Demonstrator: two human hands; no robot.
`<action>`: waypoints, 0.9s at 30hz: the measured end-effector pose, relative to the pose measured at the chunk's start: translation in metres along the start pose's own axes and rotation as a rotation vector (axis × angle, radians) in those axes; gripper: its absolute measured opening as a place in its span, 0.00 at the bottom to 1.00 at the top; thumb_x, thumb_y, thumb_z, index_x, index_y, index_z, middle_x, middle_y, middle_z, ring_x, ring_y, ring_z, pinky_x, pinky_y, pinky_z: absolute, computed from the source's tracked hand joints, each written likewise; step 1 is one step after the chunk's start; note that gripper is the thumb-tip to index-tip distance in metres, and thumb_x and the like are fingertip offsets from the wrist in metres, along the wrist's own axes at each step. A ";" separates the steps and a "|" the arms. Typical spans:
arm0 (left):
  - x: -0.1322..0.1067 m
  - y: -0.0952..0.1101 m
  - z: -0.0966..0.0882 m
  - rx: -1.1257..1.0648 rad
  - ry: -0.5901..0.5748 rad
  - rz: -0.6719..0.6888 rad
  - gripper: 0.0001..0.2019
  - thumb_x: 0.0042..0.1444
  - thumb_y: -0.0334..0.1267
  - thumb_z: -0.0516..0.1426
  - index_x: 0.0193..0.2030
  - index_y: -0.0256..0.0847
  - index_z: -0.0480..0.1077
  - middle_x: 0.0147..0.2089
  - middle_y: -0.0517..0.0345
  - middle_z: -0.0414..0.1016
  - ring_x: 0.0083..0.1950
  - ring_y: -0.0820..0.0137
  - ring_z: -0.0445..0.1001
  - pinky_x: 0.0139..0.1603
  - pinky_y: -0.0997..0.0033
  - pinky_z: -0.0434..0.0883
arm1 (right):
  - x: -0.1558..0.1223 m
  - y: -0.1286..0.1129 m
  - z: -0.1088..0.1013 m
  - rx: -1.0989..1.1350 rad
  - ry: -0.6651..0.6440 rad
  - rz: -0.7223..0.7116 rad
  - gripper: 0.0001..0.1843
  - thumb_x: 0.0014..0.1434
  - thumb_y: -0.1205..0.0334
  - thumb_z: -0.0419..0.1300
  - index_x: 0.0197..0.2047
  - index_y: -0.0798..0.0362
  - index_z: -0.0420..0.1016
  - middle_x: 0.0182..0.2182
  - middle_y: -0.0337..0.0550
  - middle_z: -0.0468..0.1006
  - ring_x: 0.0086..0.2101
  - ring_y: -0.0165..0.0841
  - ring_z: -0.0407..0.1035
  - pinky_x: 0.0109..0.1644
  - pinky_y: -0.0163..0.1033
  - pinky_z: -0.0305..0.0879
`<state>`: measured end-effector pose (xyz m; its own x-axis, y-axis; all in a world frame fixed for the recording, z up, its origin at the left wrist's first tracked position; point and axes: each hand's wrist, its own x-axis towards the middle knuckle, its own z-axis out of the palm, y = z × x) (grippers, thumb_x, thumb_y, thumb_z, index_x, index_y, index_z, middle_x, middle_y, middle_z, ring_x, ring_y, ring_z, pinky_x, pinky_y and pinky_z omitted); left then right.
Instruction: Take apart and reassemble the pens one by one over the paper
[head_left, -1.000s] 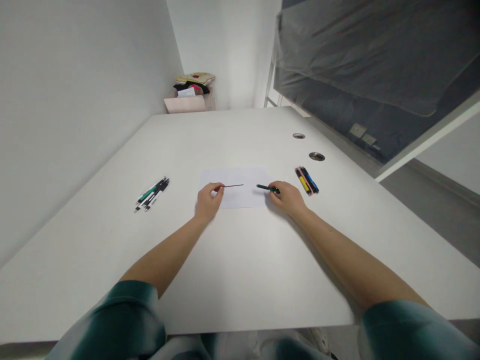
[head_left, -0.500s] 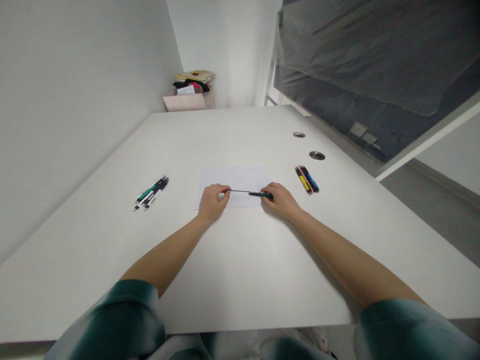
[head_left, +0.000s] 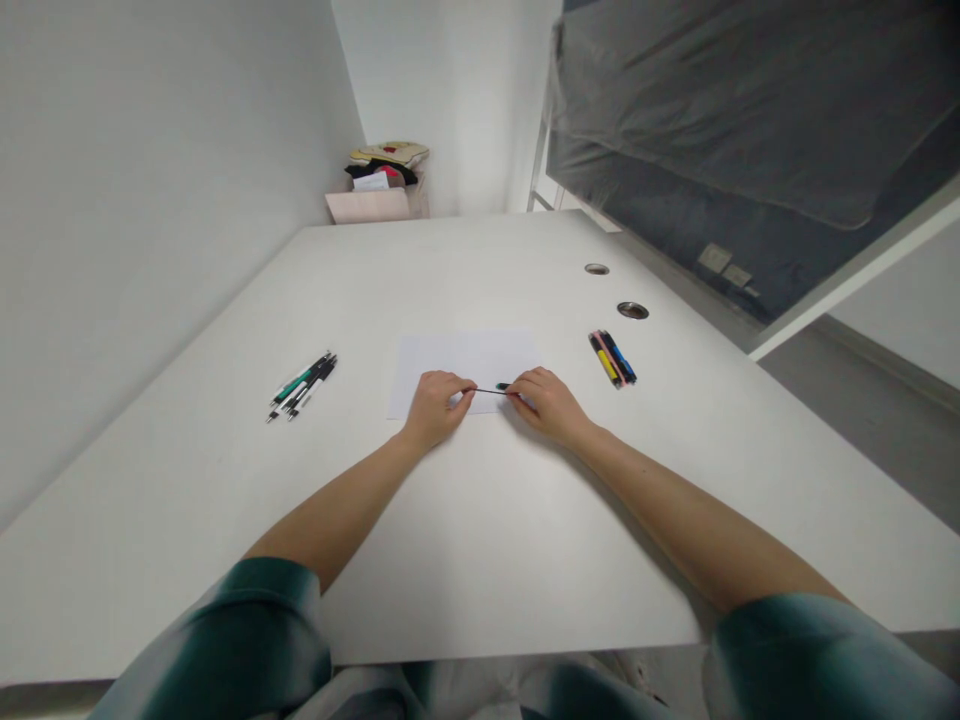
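My left hand (head_left: 435, 405) pinches a thin dark refill (head_left: 486, 390) over a white sheet of paper (head_left: 465, 355) in the middle of the white table (head_left: 480, 520). My right hand (head_left: 546, 402) is closed on a green pen barrel (head_left: 502, 386), of which only the tip shows. The refill runs from the left fingers straight into the barrel's tip. Both hands rest close together at the paper's near edge.
Several pens (head_left: 304, 385) lie in a bunch at the left. Coloured markers (head_left: 613, 359) lie at the right, near two round cable holes (head_left: 632, 310). A pink box (head_left: 371, 205) with things on it stands past the far edge. A covered bunk frame (head_left: 750, 120) rises at the right.
The hands have come together: the refill was apart from the green barrel, then met its tip, and now most of it is inside. Both hands drifted nearer to me.
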<state>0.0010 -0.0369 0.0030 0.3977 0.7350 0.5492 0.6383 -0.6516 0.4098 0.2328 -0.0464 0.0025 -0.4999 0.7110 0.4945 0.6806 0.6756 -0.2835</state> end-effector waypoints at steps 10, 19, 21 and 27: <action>0.002 -0.009 -0.003 0.059 0.038 -0.121 0.08 0.58 0.36 0.55 0.38 0.41 0.76 0.35 0.55 0.80 0.40 0.64 0.75 0.49 0.60 0.65 | -0.006 0.016 -0.002 -0.150 -0.013 0.150 0.08 0.55 0.65 0.57 0.32 0.53 0.78 0.33 0.50 0.74 0.37 0.41 0.62 0.41 0.46 0.59; -0.001 0.012 0.002 -0.053 -0.082 0.027 0.09 0.61 0.39 0.55 0.40 0.44 0.77 0.36 0.55 0.80 0.42 0.65 0.76 0.52 0.59 0.65 | 0.000 -0.011 -0.002 0.002 0.039 0.011 0.13 0.63 0.56 0.55 0.40 0.53 0.78 0.35 0.50 0.75 0.38 0.40 0.64 0.44 0.47 0.60; -0.002 0.014 0.004 -0.072 -0.084 0.054 0.09 0.61 0.40 0.55 0.41 0.44 0.77 0.36 0.55 0.80 0.41 0.66 0.76 0.52 0.59 0.65 | 0.001 -0.016 -0.001 0.018 0.034 0.001 0.13 0.64 0.56 0.54 0.38 0.51 0.78 0.34 0.50 0.76 0.38 0.40 0.65 0.44 0.46 0.60; -0.002 0.012 0.005 -0.062 -0.090 0.043 0.09 0.61 0.40 0.55 0.42 0.43 0.77 0.37 0.55 0.81 0.42 0.65 0.76 0.51 0.59 0.65 | 0.002 -0.016 -0.001 0.026 0.026 -0.002 0.12 0.64 0.60 0.54 0.35 0.52 0.78 0.33 0.49 0.76 0.38 0.40 0.65 0.44 0.46 0.61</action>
<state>0.0110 -0.0454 0.0034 0.4832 0.7184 0.5005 0.5786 -0.6910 0.4333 0.2214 -0.0566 0.0086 -0.4872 0.7043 0.5164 0.6651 0.6824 -0.3032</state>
